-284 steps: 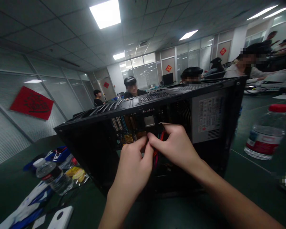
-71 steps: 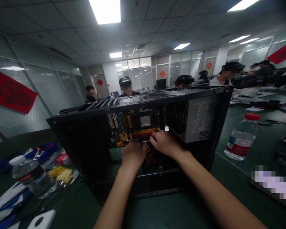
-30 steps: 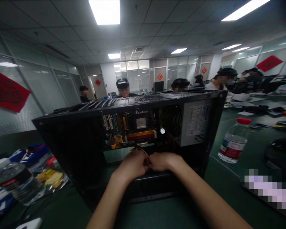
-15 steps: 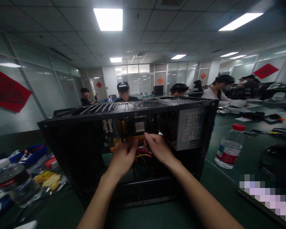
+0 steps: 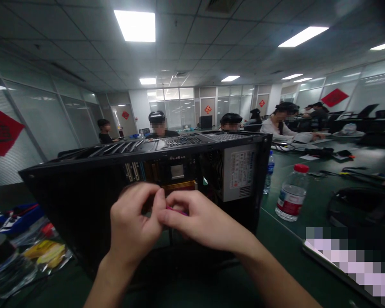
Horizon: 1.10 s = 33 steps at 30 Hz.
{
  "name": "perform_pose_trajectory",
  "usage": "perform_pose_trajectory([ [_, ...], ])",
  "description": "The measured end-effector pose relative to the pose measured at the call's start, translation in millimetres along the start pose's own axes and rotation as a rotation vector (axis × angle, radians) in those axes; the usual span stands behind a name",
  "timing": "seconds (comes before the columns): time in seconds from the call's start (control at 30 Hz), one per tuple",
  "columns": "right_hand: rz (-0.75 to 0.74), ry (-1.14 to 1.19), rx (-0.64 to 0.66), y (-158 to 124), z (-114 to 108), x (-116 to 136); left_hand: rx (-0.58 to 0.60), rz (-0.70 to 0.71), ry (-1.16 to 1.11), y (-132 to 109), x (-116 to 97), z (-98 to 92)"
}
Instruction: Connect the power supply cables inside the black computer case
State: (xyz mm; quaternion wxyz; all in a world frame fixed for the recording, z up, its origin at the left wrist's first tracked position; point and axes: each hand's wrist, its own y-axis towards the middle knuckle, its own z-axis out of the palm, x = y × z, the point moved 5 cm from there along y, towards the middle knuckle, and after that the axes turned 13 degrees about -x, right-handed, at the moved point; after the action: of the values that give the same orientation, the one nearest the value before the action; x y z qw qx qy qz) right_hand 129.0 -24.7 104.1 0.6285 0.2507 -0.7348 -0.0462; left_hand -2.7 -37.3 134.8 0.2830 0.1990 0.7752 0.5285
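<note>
An open black computer case (image 5: 83, 179) stands on the green table with its motherboard (image 5: 167, 173) and grey power supply (image 5: 240, 171) showing. My left hand (image 5: 133, 224) and my right hand (image 5: 200, 220) are raised in front of the case opening, fingertips pressed together. Both pinch a small pink-red piece (image 5: 176, 209), largely hidden by the fingers. I cannot make out what it is.
A water bottle (image 5: 291, 192) with a red cap stands right of the case. Another bottle (image 5: 6, 261) and snack packets (image 5: 46, 252) lie at the left. Several people sit at tables behind. Dark gear (image 5: 359, 205) lies at the right.
My hands have come out of the case toward me and now meet in front of it. The camera has shifted so the case sits further left.
</note>
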Motion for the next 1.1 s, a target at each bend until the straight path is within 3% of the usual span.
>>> perform_pose_trajectory([
  [0.1, 0.057, 0.115, -0.104, -5, -11, 8, -0.005, -0.248, -0.121, 3, 3, 0.4],
  [0.23, 0.074, 0.144, -0.097, -12, -15, 19, 0.241, -0.584, -0.479, -3, 8, 12.7],
  [0.33, 0.043, -0.040, -0.138, -18, -15, 22, 0.334, -0.689, -0.662, -7, 5, 11.7],
  [0.5, -0.008, -0.312, -0.109, -22, -9, 21, 0.438, -0.759, -0.772, -8, 2, 1.9],
  [0.67, -0.036, -0.269, -0.135, -23, -6, 34, 0.472, -0.773, -0.751, -5, 6, -4.5],
  [0.9, -0.058, 0.016, -0.380, -22, -15, 47, 0.454, -0.779, -0.881, -7, -2, -1.8],
  [1.1, -0.141, 0.057, -0.567, -17, -9, 45, 0.390, -0.789, -0.976, -16, -15, 3.4],
])
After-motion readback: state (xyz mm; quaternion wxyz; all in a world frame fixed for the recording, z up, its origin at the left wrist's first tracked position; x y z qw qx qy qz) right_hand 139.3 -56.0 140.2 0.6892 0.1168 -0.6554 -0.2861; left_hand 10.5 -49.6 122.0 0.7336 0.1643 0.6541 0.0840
